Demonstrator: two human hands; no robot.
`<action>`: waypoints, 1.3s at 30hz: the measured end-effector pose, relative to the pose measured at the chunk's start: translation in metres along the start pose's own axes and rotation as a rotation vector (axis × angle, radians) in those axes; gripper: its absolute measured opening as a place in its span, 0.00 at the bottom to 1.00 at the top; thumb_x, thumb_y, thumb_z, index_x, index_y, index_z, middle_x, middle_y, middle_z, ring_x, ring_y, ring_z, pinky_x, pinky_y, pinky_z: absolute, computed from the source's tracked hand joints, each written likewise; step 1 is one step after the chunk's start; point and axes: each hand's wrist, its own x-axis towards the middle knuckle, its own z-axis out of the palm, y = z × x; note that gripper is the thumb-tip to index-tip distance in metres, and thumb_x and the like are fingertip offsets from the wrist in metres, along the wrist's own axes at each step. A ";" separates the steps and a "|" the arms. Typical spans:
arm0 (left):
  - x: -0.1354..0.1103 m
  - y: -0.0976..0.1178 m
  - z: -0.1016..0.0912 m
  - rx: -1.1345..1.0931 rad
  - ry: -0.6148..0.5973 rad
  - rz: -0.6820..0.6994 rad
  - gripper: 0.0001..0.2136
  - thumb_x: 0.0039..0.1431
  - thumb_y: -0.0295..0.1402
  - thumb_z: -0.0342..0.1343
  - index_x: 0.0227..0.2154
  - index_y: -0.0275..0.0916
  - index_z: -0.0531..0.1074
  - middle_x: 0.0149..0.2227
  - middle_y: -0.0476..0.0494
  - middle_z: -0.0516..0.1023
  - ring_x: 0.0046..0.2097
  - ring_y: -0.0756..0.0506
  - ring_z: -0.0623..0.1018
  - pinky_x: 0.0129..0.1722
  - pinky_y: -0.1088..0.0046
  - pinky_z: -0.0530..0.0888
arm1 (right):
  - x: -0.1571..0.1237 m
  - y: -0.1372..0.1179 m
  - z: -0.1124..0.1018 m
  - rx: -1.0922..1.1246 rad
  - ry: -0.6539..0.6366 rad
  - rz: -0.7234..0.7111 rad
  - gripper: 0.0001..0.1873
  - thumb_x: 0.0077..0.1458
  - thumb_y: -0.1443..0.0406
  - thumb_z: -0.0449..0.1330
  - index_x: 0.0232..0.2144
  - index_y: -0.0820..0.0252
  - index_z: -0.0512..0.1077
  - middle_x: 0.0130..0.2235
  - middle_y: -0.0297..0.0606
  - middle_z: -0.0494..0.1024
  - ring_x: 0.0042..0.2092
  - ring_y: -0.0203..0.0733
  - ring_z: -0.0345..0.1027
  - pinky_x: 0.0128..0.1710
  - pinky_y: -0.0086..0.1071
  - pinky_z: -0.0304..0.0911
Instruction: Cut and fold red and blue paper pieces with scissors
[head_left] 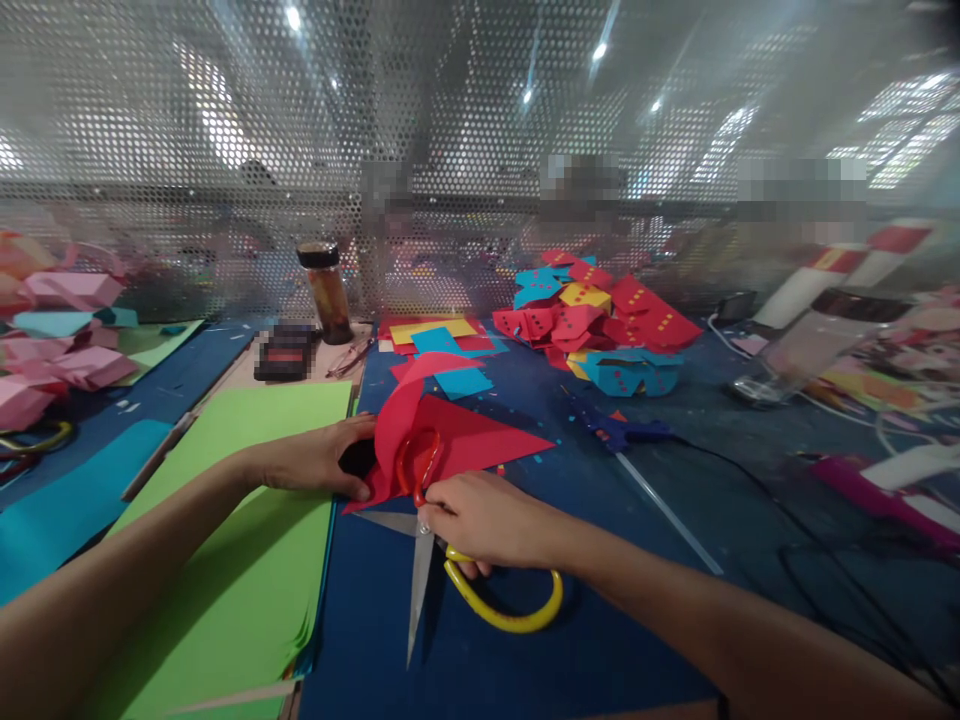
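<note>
A curled sheet of red paper (465, 440) lies in front of me, its left part bent upward. At its left edge my left hand (322, 455) is closed on the paper, the thumb low and the other fingers partly hidden behind the curl. My right hand (480, 515) is closed around the middle of the scissors (420, 590), near the pivot. Their blades are spread apart and point left and toward me. One handle loop is orange-red and stands against the red paper; the yellow loop sticks out to the right below my hand.
Green sheets (262, 560) lie stacked at left. Behind the red paper are blue and yellow pieces (461, 380) and a pile of dotted paper shapes (607, 310). A blue glue gun (626, 430) with a cord, jars (326, 295) and a perforated metal screen (450, 120) stand around.
</note>
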 end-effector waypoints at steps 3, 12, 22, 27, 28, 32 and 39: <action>-0.001 0.001 0.000 -0.009 -0.001 -0.029 0.29 0.52 0.41 0.64 0.56 0.42 0.63 0.54 0.43 0.70 0.54 0.37 0.70 0.55 0.63 0.67 | 0.000 -0.001 -0.001 0.011 0.001 -0.003 0.17 0.60 0.64 0.46 0.21 0.60 0.67 0.16 0.31 0.71 0.17 0.32 0.65 0.18 0.23 0.55; -0.002 0.002 0.001 -0.028 -0.007 -0.055 0.28 0.52 0.39 0.63 0.55 0.41 0.62 0.52 0.43 0.72 0.51 0.38 0.72 0.49 0.65 0.70 | -0.002 -0.006 -0.002 0.012 -0.025 -0.013 0.17 0.58 0.66 0.47 0.20 0.61 0.67 0.16 0.31 0.71 0.17 0.31 0.64 0.20 0.23 0.55; -0.002 0.003 -0.002 0.038 -0.014 -0.030 0.23 0.53 0.43 0.62 0.50 0.41 0.67 0.52 0.41 0.71 0.52 0.36 0.72 0.52 0.62 0.68 | -0.007 -0.003 0.000 0.042 -0.013 -0.002 0.15 0.58 0.64 0.47 0.21 0.59 0.65 0.15 0.29 0.69 0.17 0.32 0.65 0.18 0.23 0.58; -0.003 0.006 -0.003 0.025 -0.044 0.012 0.20 0.56 0.43 0.61 0.49 0.45 0.67 0.66 0.41 0.56 0.66 0.35 0.56 0.63 0.56 0.56 | -0.017 0.004 -0.006 0.033 0.006 0.036 0.15 0.59 0.64 0.46 0.22 0.59 0.64 0.16 0.29 0.69 0.18 0.32 0.65 0.19 0.23 0.57; -0.003 0.007 -0.002 0.021 -0.043 0.008 0.20 0.55 0.44 0.62 0.48 0.45 0.67 0.67 0.41 0.55 0.67 0.35 0.55 0.64 0.54 0.55 | -0.018 0.006 -0.007 0.032 0.017 0.036 0.15 0.59 0.65 0.46 0.22 0.59 0.63 0.16 0.29 0.69 0.18 0.32 0.65 0.19 0.23 0.57; -0.003 0.012 0.004 0.053 0.010 -0.010 0.23 0.49 0.47 0.66 0.44 0.44 0.66 0.67 0.39 0.55 0.67 0.34 0.55 0.63 0.53 0.56 | -0.021 0.014 -0.010 0.054 0.043 0.049 0.15 0.60 0.64 0.46 0.21 0.58 0.61 0.15 0.29 0.67 0.17 0.32 0.64 0.18 0.22 0.56; -0.001 0.014 0.013 0.140 0.077 -0.019 0.15 0.53 0.43 0.63 0.37 0.43 0.65 0.65 0.39 0.59 0.66 0.34 0.58 0.60 0.53 0.60 | -0.023 0.019 -0.013 0.070 0.038 0.089 0.15 0.61 0.63 0.47 0.23 0.58 0.62 0.16 0.30 0.68 0.17 0.32 0.63 0.19 0.23 0.55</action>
